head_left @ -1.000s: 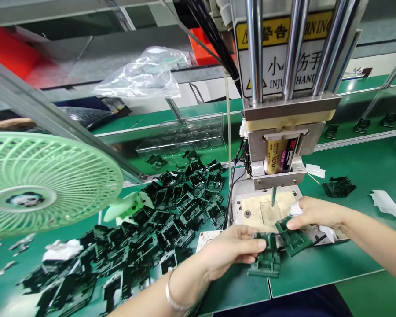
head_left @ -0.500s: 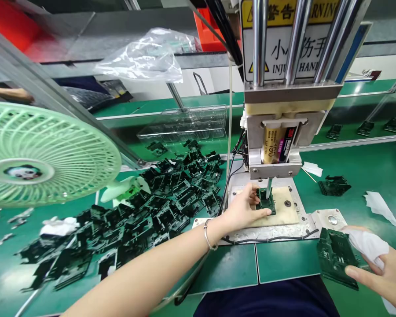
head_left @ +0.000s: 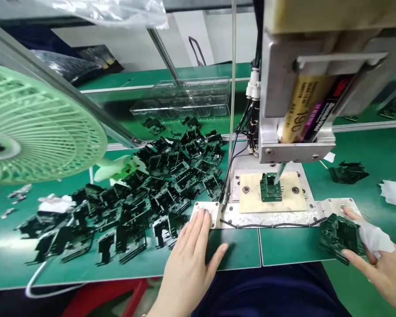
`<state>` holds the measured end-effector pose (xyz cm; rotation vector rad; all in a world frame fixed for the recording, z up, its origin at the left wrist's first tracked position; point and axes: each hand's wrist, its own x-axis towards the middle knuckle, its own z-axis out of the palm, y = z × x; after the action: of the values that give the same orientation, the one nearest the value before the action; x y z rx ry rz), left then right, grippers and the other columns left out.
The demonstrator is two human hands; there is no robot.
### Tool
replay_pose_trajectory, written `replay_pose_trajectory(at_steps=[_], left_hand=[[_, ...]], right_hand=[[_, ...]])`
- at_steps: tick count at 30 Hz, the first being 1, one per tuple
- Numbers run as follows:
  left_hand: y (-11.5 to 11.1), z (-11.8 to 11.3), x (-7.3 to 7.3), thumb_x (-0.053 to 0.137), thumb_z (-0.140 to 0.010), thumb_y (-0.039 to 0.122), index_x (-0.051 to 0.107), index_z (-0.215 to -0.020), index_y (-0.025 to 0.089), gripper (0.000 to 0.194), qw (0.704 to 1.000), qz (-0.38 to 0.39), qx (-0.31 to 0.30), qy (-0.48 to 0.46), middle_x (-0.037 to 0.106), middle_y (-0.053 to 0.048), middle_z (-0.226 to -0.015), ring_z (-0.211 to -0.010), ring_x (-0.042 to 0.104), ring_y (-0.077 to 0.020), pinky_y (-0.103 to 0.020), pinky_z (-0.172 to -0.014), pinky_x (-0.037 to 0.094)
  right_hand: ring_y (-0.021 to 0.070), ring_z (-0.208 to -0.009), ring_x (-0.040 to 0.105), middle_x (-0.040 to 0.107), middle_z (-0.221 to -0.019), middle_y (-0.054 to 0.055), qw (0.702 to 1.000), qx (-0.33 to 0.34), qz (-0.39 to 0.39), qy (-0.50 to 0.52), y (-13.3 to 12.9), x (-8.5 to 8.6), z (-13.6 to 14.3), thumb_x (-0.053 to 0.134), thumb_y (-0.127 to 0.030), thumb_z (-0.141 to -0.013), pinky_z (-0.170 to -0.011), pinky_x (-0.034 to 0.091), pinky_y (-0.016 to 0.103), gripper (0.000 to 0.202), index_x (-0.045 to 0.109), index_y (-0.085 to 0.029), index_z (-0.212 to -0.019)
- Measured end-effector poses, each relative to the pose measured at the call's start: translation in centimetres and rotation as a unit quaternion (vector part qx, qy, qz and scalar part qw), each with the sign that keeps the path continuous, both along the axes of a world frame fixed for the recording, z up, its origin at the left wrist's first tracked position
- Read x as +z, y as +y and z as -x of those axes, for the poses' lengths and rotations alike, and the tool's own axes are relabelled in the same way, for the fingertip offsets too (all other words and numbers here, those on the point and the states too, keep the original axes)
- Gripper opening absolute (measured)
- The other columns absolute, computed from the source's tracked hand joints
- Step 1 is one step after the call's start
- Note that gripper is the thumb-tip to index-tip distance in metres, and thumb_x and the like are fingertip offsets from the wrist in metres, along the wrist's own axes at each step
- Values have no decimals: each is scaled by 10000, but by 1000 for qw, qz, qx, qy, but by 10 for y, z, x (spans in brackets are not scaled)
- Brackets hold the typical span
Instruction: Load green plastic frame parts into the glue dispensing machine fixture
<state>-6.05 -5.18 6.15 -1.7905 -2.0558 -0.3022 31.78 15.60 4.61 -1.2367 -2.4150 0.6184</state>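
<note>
My left hand lies palm down, fingers stretched, its fingertips on the left metal block of the machine base. My right hand holds a dark plastic housing and a crumpled white tissue. Its index finger reaches onto the button on the right metal block. Between my hands, a smaller dark plastic part sits on the cream fixture plate. The nozzle of the glue dispenser comes down to that part, below two glue cartridges.
A heap of dark plastic parts spreads across the bench on the left. The green fan stands in front of it. A clear plastic tray lies behind. On the right are another dark part and a torn tissue.
My left hand has let go of the part on the fixture and moved left and down to the left metal block. The dispenser looks larger and nearer as the view has shifted.
</note>
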Motion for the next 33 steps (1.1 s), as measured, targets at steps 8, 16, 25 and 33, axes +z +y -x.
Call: replay_pose_trajectory(at_steps=[8,16,25,33], left_hand=[[13,-14,17,612,-954,358,519,-1408,111,525,994,-48,-28,-97,635,-225,-1389,-1364,527,-422,-600,-1167,342],[34,-72,51,821,-748,543,491,-1462,301,823,718,32,-271,-640,653,-106,-1352,-1176,673,-306,-407,-1038,543],[46,-78,52,927,-654,372,649,-1288,197,714,687,13,-241,-685,736,-63,-989,-884,685,-235,-324,-835,562],[42,-77,32,826,-714,228,577,-1283,251,621,456,45,-250,-853,662,-47,-1023,-861,677,-179,-276,-767,572]], right_hand=[[222,-461,553,663,-734,26,994,8,82,68,-18,26,31,702,-649,-858,-397,481,313,631,600,-253,-1339],[340,-1062,682,644,-1273,109,853,163,361,339,-71,60,100,896,-654,-701,-894,612,386,878,529,-297,-1415],[185,-686,652,576,-1068,56,955,170,149,191,-68,86,84,837,-388,-854,-544,588,245,386,625,-327,-1170],[202,-623,667,671,-897,-9,960,57,236,142,-79,99,108,896,-267,-661,-533,608,249,521,574,-279,-1070]])
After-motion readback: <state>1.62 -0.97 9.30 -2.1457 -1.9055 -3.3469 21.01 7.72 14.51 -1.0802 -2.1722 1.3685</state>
